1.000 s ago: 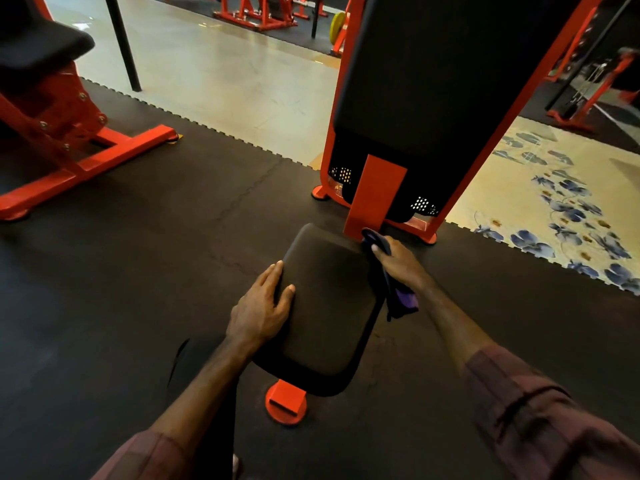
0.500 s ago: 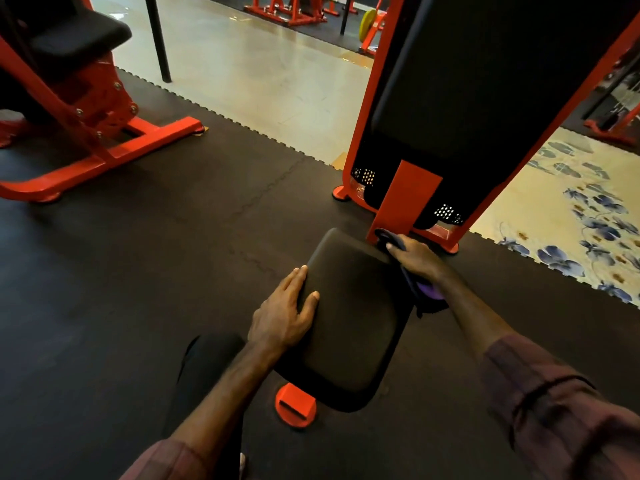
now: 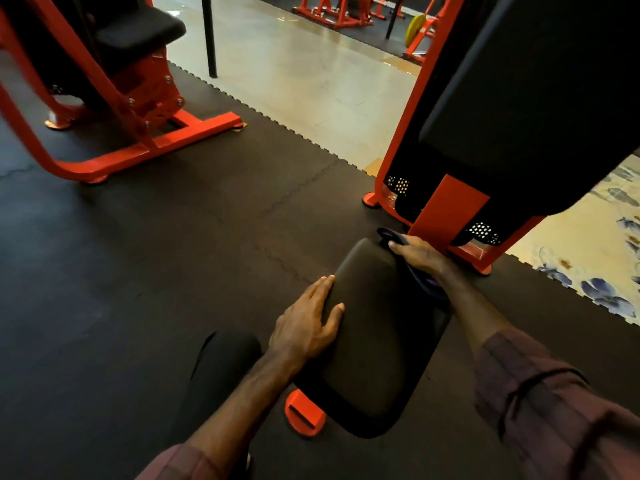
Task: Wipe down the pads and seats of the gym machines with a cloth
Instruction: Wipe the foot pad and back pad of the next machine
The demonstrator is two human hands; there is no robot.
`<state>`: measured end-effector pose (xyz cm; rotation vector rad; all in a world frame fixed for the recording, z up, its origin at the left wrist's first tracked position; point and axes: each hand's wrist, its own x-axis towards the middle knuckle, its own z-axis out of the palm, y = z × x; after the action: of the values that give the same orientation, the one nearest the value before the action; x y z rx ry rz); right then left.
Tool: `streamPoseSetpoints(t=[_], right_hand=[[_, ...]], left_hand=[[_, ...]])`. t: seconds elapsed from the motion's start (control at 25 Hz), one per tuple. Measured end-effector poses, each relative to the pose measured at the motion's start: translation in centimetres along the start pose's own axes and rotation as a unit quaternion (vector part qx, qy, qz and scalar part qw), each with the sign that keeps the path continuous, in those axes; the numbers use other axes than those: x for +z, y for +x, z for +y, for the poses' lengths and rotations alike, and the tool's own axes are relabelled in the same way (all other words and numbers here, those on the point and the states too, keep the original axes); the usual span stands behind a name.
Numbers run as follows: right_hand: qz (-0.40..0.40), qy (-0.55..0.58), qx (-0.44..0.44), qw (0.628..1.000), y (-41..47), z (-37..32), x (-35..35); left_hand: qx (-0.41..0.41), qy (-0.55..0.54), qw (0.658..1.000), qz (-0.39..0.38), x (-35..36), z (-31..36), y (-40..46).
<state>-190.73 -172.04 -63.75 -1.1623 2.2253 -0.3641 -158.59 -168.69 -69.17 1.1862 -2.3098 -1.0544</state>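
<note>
A black padded seat (image 3: 377,327) of a red-framed machine lies low in front of me. My left hand (image 3: 304,323) rests flat on the seat's left edge, fingers straight. At the seat's far right corner my right hand (image 3: 419,254) presses a dark purple cloth (image 3: 429,282) against the pad's side; the cloth pokes out past the fingertips and hangs below the wrist. The machine's tall black back pad (image 3: 540,98) rises behind the seat.
A red foot (image 3: 304,414) sticks out under the seat's near end. Another red machine with a black seat (image 3: 138,29) stands at the far left on the black rubber mat. My knee (image 3: 225,362) is beside the seat. Pale tiled floor lies beyond.
The view has swung left and closer. My right hand with the cloth has slid slightly further along the seat's far right corner. The left hand stays on the seat's left edge.
</note>
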Motion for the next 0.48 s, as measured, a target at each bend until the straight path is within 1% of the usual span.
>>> streamPoseSetpoints(t=[0.12,0.24,0.32,0.4,0.44,0.48], right_hand=[[-0.028,-0.007,-0.075,0.997,2.0,-4.1,2.0],[-0.064,-0.096,-0.145,0.983,2.2,-6.3,2.8],[-0.065,-0.145,-0.185,0.97,1.7,-6.4,3.2],[-0.088,-0.221,-0.239,0.941,1.1,-6.7,4.2],[-0.112,-0.265,-0.269,0.919,0.9,-6.9,4.7],[-0.136,-0.305,-0.279,0.9,0.4,-7.3,5.1]], left_hand=[[0.004,0.0,1.0,0.006,0.1,0.0,0.0],[0.007,-0.018,1.0,-0.008,-0.1,-0.2,0.2],[0.016,-0.022,0.999,0.016,0.1,-0.3,-0.1],[0.021,-0.046,0.996,0.067,0.3,-0.2,-0.3],[0.022,-0.059,0.994,0.09,0.4,-0.1,-0.4],[0.023,-0.065,0.992,0.104,0.5,-0.2,-0.4]])
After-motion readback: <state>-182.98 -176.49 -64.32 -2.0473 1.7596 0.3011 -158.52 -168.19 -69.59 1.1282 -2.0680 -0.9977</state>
